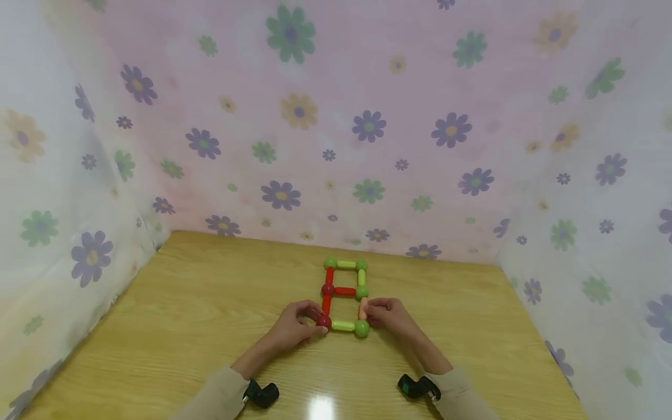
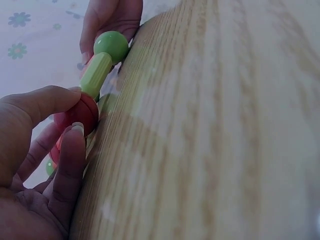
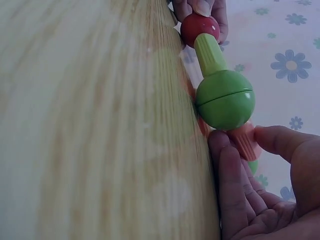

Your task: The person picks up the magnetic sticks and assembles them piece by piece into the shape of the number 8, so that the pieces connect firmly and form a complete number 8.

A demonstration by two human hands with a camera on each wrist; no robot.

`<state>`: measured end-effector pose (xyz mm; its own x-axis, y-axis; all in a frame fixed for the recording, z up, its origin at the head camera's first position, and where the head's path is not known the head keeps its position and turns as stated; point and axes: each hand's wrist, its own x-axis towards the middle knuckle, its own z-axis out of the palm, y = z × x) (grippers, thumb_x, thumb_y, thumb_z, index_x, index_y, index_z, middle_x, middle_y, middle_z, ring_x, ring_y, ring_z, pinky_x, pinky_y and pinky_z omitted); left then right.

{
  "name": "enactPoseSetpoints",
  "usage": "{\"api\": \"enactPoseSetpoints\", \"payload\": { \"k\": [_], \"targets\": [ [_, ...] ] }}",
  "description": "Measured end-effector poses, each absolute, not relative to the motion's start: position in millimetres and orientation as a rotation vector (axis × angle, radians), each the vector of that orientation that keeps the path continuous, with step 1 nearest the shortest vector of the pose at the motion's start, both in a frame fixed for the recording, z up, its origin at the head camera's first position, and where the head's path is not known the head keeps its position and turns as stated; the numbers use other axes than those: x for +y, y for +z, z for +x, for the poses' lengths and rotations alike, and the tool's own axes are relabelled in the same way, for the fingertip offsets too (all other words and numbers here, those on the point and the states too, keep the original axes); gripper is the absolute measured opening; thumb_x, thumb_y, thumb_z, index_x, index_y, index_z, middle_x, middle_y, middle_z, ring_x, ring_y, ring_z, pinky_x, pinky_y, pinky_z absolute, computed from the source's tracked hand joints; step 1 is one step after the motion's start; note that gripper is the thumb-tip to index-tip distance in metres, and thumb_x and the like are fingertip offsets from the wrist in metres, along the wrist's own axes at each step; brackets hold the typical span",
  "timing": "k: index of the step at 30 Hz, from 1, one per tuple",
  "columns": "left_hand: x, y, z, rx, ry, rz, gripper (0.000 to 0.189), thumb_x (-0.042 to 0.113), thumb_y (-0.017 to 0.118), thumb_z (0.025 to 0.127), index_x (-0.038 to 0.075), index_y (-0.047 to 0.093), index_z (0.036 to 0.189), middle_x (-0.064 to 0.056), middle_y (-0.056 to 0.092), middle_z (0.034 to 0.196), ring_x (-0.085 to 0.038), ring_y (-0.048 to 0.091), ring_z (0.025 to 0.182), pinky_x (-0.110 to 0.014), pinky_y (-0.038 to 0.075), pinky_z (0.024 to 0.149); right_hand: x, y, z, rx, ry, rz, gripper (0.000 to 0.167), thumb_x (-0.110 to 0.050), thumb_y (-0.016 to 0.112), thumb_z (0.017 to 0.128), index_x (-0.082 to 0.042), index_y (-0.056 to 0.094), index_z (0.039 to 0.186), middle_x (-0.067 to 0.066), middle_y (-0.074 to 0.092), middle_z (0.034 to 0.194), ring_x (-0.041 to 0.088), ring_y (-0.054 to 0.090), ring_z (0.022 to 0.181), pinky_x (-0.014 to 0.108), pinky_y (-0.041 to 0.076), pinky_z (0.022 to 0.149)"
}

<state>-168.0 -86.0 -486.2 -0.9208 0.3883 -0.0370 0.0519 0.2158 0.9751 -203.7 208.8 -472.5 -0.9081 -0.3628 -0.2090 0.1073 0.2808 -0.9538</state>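
Observation:
A flat frame of toy balls and rods lies on the table, two squares joined end to end. My left hand (image 1: 294,325) pinches the red ball (image 1: 324,321) at its near left corner. With thumb and fingers, my right hand (image 1: 391,315) grips the orange rod (image 1: 364,308) on the near right side. Between the two near corners runs a yellow-green rod (image 1: 343,326), ending at a green ball (image 1: 361,328). Red rods (image 1: 345,291) form the left side and the middle bar. In the right wrist view, the green ball (image 3: 225,99) sits just beyond my right fingertips.
The wooden table (image 1: 210,291) spreads out on both sides of the frame. Flower-patterned cloth (image 1: 336,128) hangs behind the table and on its left and right. Black devices (image 1: 262,394) are strapped at both wrists.

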Motion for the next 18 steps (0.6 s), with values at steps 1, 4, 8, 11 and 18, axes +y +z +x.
{"api": "enactPoseSetpoints", "payload": {
  "k": [1,4,8,11,18],
  "targets": [
    [-86.0,-487.1,-166.5,2.211,1.765,0.410,0.032,0.017,0.082,0.087,0.005,0.067,0.112,-0.009,0.068,0.099,-0.009,0.052,0.056,-0.023,0.046,0.051,208.4,-473.5,-201.7,2.171,-1.662,-0.230,0.043,-0.022,0.060,0.104,0.015,0.061,0.127,0.012,0.074,0.106,0.010,0.071,0.090,0.028,0.060,0.082],
    [-85.4,-487.0,-167.2,2.212,1.777,0.411,0.031,0.017,0.082,0.087,0.006,0.066,0.112,-0.010,0.068,0.101,-0.010,0.052,0.057,-0.023,0.046,0.052,207.2,-474.2,-201.4,2.168,-1.686,-0.216,0.044,-0.021,0.059,0.104,0.016,0.060,0.128,0.013,0.073,0.106,0.010,0.070,0.089,0.028,0.060,0.082],
    [-84.1,-485.7,-172.9,2.204,1.785,0.423,0.031,0.014,0.082,0.087,0.005,0.067,0.112,-0.013,0.068,0.101,-0.011,0.052,0.056,-0.023,0.046,0.051,207.7,-473.2,-205.2,2.180,-1.680,-0.202,0.045,-0.021,0.059,0.104,0.016,0.058,0.129,0.014,0.073,0.107,0.010,0.070,0.090,0.028,0.059,0.083],
    [-84.6,-485.5,-174.7,2.198,1.770,0.417,0.031,0.014,0.082,0.087,0.005,0.067,0.112,-0.013,0.069,0.102,-0.011,0.053,0.056,-0.024,0.047,0.052,207.1,-473.0,-207.6,2.183,-1.657,-0.188,0.044,-0.021,0.059,0.105,0.016,0.059,0.130,0.015,0.073,0.109,0.011,0.071,0.092,0.029,0.059,0.085],
    [-84.9,-486.5,-171.1,2.224,1.743,0.374,0.031,0.017,0.082,0.088,0.008,0.067,0.114,-0.010,0.069,0.103,-0.012,0.053,0.058,-0.024,0.047,0.053,205.0,-474.3,-207.1,2.180,-1.635,-0.163,0.045,-0.024,0.060,0.105,0.013,0.061,0.130,0.017,0.073,0.111,0.011,0.072,0.089,0.029,0.060,0.082]
  ]
}}
